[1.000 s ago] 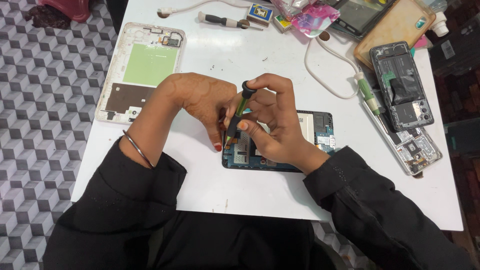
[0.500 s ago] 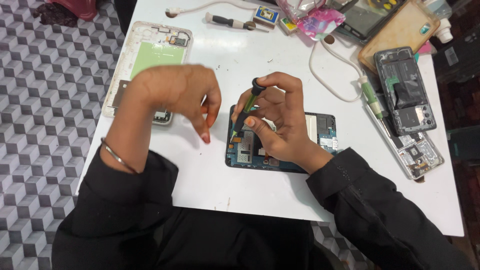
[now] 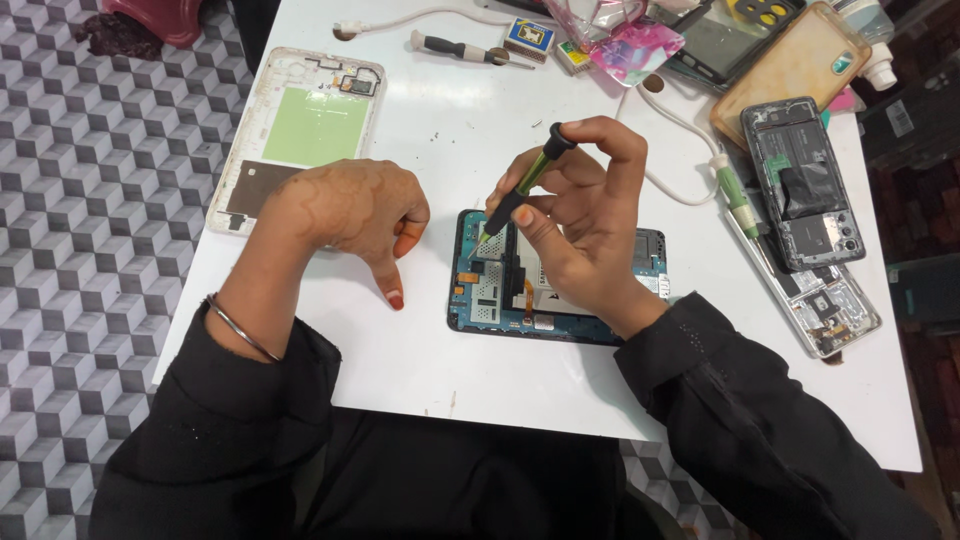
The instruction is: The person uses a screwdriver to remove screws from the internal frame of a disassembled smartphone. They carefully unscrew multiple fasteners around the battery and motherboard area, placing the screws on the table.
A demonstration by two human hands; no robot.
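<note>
An opened phone (image 3: 500,295) with a blue circuit board lies face down in the middle of the white table (image 3: 400,380). My right hand (image 3: 585,220) holds a small green-and-black screwdriver (image 3: 522,188), its tip down on the board's upper left corner. My left hand (image 3: 345,215) rests on the table just left of the phone, fingers loosely curled, one fingertip touching the tabletop. It holds nothing that I can see. A metal bangle (image 3: 235,325) circles the left wrist.
A detached phone back frame with a green pad (image 3: 300,125) lies at the far left. Two more opened phones (image 3: 805,185) sit at the right, beside a green-handled tool (image 3: 735,195) and white cable. Another screwdriver (image 3: 455,47), small boxes and a tan case (image 3: 790,65) crowd the far edge.
My left hand has left the phone and moved left onto the table. The right hand stays over the board with the screwdriver, now tilted more upright.
</note>
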